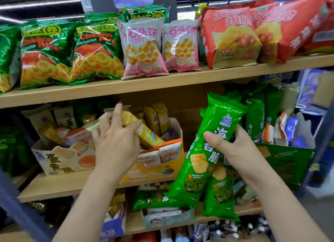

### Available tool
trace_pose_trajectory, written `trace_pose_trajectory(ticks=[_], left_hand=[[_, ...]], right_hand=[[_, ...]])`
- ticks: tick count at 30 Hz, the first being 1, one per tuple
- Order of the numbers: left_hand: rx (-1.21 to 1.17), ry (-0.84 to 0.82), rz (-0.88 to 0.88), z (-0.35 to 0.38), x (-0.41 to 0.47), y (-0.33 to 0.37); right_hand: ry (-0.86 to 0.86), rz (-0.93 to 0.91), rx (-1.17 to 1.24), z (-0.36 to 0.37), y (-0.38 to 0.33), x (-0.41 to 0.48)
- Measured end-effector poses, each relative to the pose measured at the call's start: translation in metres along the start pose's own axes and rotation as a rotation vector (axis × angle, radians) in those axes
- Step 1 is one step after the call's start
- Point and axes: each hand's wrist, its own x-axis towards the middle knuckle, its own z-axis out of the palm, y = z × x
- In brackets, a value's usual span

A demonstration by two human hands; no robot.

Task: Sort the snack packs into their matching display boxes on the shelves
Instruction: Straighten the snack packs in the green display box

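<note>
Left hand (pixel 115 144) pinches a yellow pack (pixel 146 135) above an orange box (pixel 144 174) at frame centre, while right hand (pixel 233 147) grips two green packs (pixel 216 111).

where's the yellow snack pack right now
Head view, left of centre at the middle shelf: the left hand holds the yellow snack pack tilted above the yellow display box, left of the green packs in the right hand.
</note>
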Motion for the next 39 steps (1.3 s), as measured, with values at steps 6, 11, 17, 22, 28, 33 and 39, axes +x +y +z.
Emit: trace_pose_trajectory(ticks=[6,11,17,22,28,33,39], left_hand=[[-0.759,-0.341,0.316,-0.022,-0.042,0.075],[-1.232,-0.453,0.207,-0.011,-0.051,0.120],[-1.326,-0.325,0.001,0.002,-0.028,0.132],[-1.159,-0.464,-0.040,0.016,-0.011,0.145],[-1.254,-0.502,-0.108,0.034,-0.001,0.154],[-1.221,-0.592,0.019,0.037,0.014,0.169],[-1.375,-0.958,-0.011,0.047,0.036,0.171]], right_hand=[[0.021,-0.011,-0.106,-0.005,-0.010,-0.013],[0.087,0.024,-0.115,-0.026,-0.013,-0.024],[0.573,-0.365,-0.223,-0.098,-0.039,-0.027],[0.858,-0.805,-0.472,-0.126,-0.080,-0.002],[0.779,-0.786,-0.552,-0.100,-0.045,0.039],[0.718,-0.765,-0.742,-0.094,0.003,0.049],[0.588,-0.626,-0.953,-0.109,-0.001,0.048]])
